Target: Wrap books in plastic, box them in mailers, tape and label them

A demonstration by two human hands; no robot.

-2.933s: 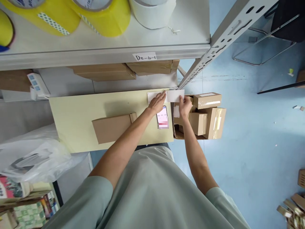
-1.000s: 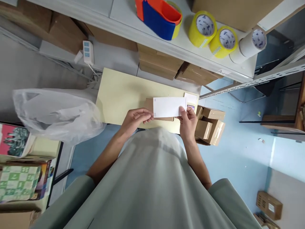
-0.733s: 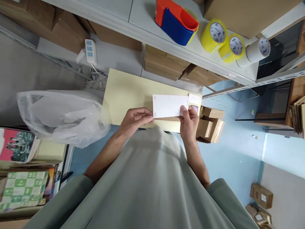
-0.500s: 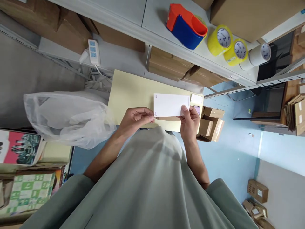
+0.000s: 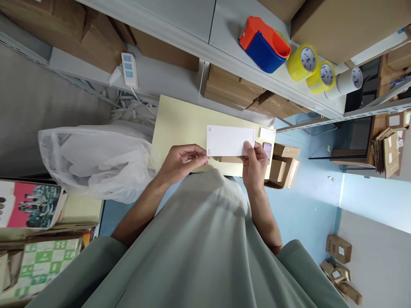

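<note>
A white sheet (image 5: 227, 140) spans the gap between your two hands, its long axis running left to right.
Your right hand (image 5: 255, 169) holds the sheet's right end, thumb on top; your left hand (image 5: 178, 166) has thumb and forefinger drawn close at its near left corner, though you cannot tell whether they grip it. Partly hidden under the sheet, a brown box (image 5: 229, 159) shows along the near side of the pale worktop (image 5: 180, 124). Just right of your right hand lies a phone (image 5: 267, 152), with white paper (image 5: 267, 134) beyond it. Off the worktop's right end, an open carton (image 5: 272, 185) contains smaller boxes (image 5: 278, 170). Left of the worktop, a translucent bag (image 5: 93, 171) has crumpled white material inside.
</note>
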